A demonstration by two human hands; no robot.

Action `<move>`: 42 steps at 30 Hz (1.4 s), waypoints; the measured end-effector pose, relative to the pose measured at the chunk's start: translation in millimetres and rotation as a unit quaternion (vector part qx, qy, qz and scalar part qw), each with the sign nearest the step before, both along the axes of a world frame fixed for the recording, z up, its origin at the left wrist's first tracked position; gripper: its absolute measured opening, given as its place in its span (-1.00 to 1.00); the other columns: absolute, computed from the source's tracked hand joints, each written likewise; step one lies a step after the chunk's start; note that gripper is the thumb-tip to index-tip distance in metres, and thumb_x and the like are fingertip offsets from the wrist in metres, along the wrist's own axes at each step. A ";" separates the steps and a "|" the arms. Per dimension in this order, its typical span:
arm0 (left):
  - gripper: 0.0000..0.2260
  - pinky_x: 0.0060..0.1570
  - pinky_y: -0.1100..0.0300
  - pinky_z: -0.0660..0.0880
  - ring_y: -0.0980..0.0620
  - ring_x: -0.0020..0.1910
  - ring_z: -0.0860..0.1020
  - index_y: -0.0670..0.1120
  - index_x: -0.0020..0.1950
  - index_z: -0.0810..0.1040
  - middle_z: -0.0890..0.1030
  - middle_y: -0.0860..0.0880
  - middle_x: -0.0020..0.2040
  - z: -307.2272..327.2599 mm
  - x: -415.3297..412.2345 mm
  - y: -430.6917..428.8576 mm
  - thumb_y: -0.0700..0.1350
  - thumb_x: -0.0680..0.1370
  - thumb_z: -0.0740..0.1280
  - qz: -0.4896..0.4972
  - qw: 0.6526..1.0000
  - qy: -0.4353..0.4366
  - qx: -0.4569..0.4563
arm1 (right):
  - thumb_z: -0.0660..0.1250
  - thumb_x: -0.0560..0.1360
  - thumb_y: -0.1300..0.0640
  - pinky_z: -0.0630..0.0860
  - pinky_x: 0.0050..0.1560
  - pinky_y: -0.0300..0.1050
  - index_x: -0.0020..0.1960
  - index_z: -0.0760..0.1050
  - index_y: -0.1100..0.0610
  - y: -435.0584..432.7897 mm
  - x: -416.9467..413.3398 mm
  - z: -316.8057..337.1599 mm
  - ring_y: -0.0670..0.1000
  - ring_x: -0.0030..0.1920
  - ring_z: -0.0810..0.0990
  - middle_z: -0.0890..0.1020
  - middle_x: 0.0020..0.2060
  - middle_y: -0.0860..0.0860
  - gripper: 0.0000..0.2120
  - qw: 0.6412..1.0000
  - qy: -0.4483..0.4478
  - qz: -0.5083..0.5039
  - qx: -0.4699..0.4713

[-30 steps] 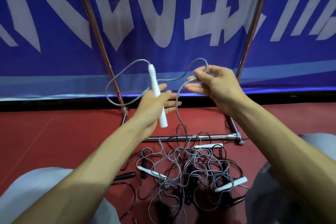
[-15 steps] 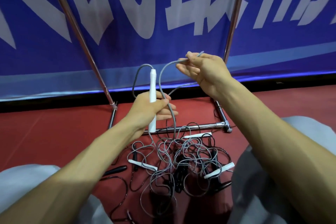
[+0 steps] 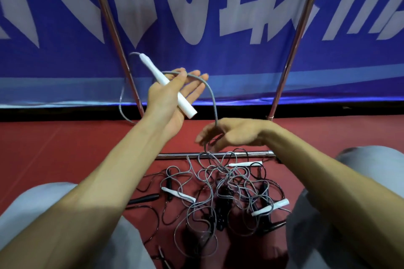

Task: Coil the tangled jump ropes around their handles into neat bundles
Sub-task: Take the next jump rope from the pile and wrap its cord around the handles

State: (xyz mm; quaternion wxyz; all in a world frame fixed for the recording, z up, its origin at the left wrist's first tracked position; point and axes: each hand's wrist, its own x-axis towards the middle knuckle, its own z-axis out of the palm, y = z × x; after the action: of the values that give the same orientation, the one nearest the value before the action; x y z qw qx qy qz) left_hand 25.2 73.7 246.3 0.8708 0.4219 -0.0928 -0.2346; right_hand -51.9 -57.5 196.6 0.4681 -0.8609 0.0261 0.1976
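Observation:
My left hand (image 3: 172, 100) is raised in front of the banner and holds a white handle (image 3: 184, 106) slanted across its palm, thumb curled over it, fingers stretched out. A grey rope (image 3: 211, 96) leaves the handle's top, loops round behind my wrist, crosses my thumb and arcs down into my right hand (image 3: 236, 135). That hand is blurred, lower and to the right, with its fingers closed round the rope. Below it, on the red floor, a tangled pile of grey and black ropes (image 3: 220, 190) lies between my knees, with white handles (image 3: 270, 207) and black handles (image 3: 145, 198) sticking out.
A blue banner (image 3: 196, 17) on a metal frame stands close ahead; two slanted poles (image 3: 113, 28) and a floor bar (image 3: 251, 154) border the pile. My grey-trousered knees (image 3: 360, 181) flank the ropes on both sides.
My left hand rose and tilted the handle back to the left, fingers now stretched out. My right hand dropped from head height down the rope to just above the pile.

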 end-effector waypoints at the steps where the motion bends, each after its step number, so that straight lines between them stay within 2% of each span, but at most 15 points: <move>1: -0.91 -0.15 0.11 0.63 -0.14 -0.13 0.70 -0.18 -0.07 0.42 0.64 -0.20 -0.12 2.0 2.5 3.3 -0.30 0.63 0.21 0.003 1.000 0.009 -0.014 | 0.27 0.51 0.41 0.49 0.07 -0.13 0.15 0.52 0.26 3.9 0.8 -2.4 -0.06 -0.08 0.54 0.58 -0.04 0.09 -0.77 1.000 -0.010 0.004 -0.006; 4: -0.92 -0.13 0.11 0.63 -0.14 -0.11 0.70 -0.19 -0.05 0.42 0.65 -0.20 -0.13 7.2 8.2 10.7 -0.30 0.63 0.21 0.007 0.998 0.035 -0.051 | 0.20 0.58 0.33 0.55 -0.10 -0.06 -0.02 0.52 0.27 8.4 5.0 -3.2 0.01 -0.25 0.57 0.60 -0.21 0.09 -0.87 0.995 -0.058 -0.081 -0.001; 7: -0.93 -0.08 0.12 0.63 -0.13 -0.10 0.70 -0.20 -0.04 0.44 0.66 -0.19 -0.13 10.3 8.8 13.9 -0.29 0.63 0.21 0.006 0.998 0.036 -0.052 | 0.18 0.59 0.34 0.62 -0.16 0.05 -0.10 0.44 0.22 0.6 7.8 0.3 0.13 -0.33 0.58 0.61 -0.22 0.19 -0.87 0.968 -0.099 -0.214 0.082; 10: -0.92 -0.04 0.14 0.62 -0.12 -0.05 0.69 -0.24 0.06 0.47 0.66 -0.21 -0.07 8.0 5.7 12.0 -0.25 0.64 0.22 -0.020 1.000 -0.007 -0.001 | 0.24 0.58 0.30 0.63 -0.25 0.00 -0.09 0.45 0.25 -7.8 7.4 10.6 0.16 -0.36 0.58 0.62 -0.26 0.21 -0.93 0.929 -0.156 -0.300 0.150; 13: -0.84 0.01 0.12 0.62 -0.14 0.00 0.68 -0.26 0.18 0.47 0.64 -0.23 0.02 -0.3 0.6 6.5 -0.22 0.63 0.24 -0.041 0.994 -0.057 0.079 | 0.27 0.56 0.31 0.65 -0.27 -0.08 -0.15 0.45 0.22 -11.9 6.1 24.6 0.14 -0.36 0.61 0.60 -0.26 0.22 -0.89 0.886 -0.201 -0.359 0.212; 16: -0.86 0.02 0.13 0.62 -0.13 0.00 0.66 -0.25 0.14 0.51 0.62 -0.25 0.05 -13.4 -5.7 -1.1 -0.24 0.62 0.25 -0.074 0.978 -0.090 0.171 | 0.25 0.56 0.32 0.65 -0.28 -0.13 -0.18 0.45 0.24 -18.1 0.2 39.1 0.08 -0.40 0.61 0.57 -0.29 0.18 -0.86 0.853 -0.228 -0.386 0.268; 19: -0.81 0.04 0.16 0.61 -0.10 0.01 0.66 -0.29 0.18 0.54 0.65 -0.24 0.04 -25.2 -11.3 -6.3 -0.27 0.59 0.28 -0.138 0.945 -0.130 0.267 | 0.25 0.56 0.33 0.62 -0.32 -0.20 -0.16 0.46 0.29 -23.7 -5.2 47.5 0.06 -0.42 0.64 0.55 -0.33 0.15 -0.88 0.828 -0.243 -0.397 0.312; 21: -0.79 0.06 0.17 0.59 -0.08 0.03 0.66 -0.28 0.19 0.54 0.67 -0.19 0.02 -30.1 -15.2 -8.0 -0.29 0.57 0.30 -0.190 0.925 -0.139 0.298 | 0.25 0.55 0.34 0.62 -0.30 -0.20 -0.16 0.46 0.31 -27.3 -5.5 50.1 0.07 -0.40 0.65 0.55 -0.33 0.16 -0.88 0.811 -0.249 -0.406 0.339; 24: -0.81 0.10 0.20 0.57 -0.06 0.10 0.64 -0.15 0.16 0.59 0.67 -0.16 0.09 -35.9 -24.6 -11.0 -0.28 0.56 0.32 -0.268 0.885 -0.184 0.332 | 0.25 0.55 0.34 0.64 -0.24 -0.18 -0.17 0.46 0.32 -32.9 -4.6 53.0 0.06 -0.35 0.64 0.54 -0.33 0.16 -0.87 0.787 -0.252 -0.412 0.383; 26: -0.86 0.10 0.16 0.58 -0.05 0.05 0.65 -0.14 0.08 0.61 0.69 -0.16 0.03 -40.6 -31.6 -13.9 -0.28 0.56 0.33 -0.287 0.879 -0.196 0.327 | 0.25 0.56 0.34 0.64 -0.25 -0.19 -0.17 0.46 0.33 -35.6 -4.4 53.5 0.00 -0.40 0.61 0.53 -0.34 0.15 -0.87 0.782 -0.249 -0.412 0.397; 28: -0.92 0.05 0.13 0.61 -0.04 -0.03 0.67 -0.18 0.02 0.59 0.70 -0.14 -0.08 -43.4 -36.9 -15.8 -0.28 0.57 0.32 -0.277 0.887 -0.189 0.319 | 0.24 0.56 0.34 0.65 -0.22 -0.18 -0.17 0.45 0.33 -35.7 -3.3 52.3 -0.02 -0.41 0.60 0.52 -0.33 0.15 -0.87 0.784 -0.247 -0.410 0.395; 32: -0.96 -0.12 0.13 0.65 -0.08 -0.19 0.68 -0.22 -0.02 0.53 0.67 -0.20 -0.14 -40.7 -36.8 -16.7 -0.27 0.59 0.29 -0.208 0.918 -0.163 0.294 | 0.23 0.58 0.30 0.64 -0.20 -0.13 -0.11 0.45 0.27 -36.6 -1.8 48.9 0.05 -0.37 0.61 0.57 -0.29 0.14 -0.90 0.794 -0.238 -0.421 0.369; 37: -0.94 -0.08 0.12 0.64 -0.10 -0.18 0.70 -0.18 -0.05 0.47 0.68 -0.15 -0.19 -23.8 -19.6 -11.4 -0.26 0.61 0.25 -0.124 0.961 -0.129 0.211 | 0.19 0.59 0.26 0.57 -0.21 -0.13 -0.08 0.47 0.19 -30.7 0.0 37.4 0.07 -0.29 0.58 0.61 -0.25 0.11 -0.89 0.882 -0.162 -0.376 0.234; 39: -0.94 -0.08 0.12 0.64 -0.13 -0.16 0.70 -0.18 -0.04 0.45 0.68 -0.14 -0.19 -15.6 -11.8 -7.0 -0.26 0.62 0.23 -0.096 0.974 -0.106 0.177 | 0.14 0.63 0.14 0.51 -0.22 -0.16 -0.08 0.51 0.18 -22.5 1.6 29.8 0.08 -0.27 0.57 0.62 -0.28 0.10 -0.78 0.921 -0.113 -0.322 0.190; 42: -0.93 -0.10 0.14 0.64 -0.12 -0.15 0.70 -0.18 -0.05 0.44 0.66 -0.17 -0.15 -6.4 1.6 1.6 -0.26 0.63 0.22 -0.053 0.984 -0.089 0.145 | 0.08 0.65 -0.03 0.50 -0.10 -0.14 -0.05 0.53 0.18 -13.7 0.2 23.6 0.07 -0.22 0.60 0.65 -0.24 0.11 -0.64 0.965 -0.051 -0.218 0.134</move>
State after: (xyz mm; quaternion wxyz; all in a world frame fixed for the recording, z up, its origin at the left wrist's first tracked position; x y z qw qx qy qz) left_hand 26.7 75.4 239.9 0.7751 0.5574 -0.1572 -0.2525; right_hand -51.7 -71.2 220.2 0.6115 -0.7728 0.1630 0.0484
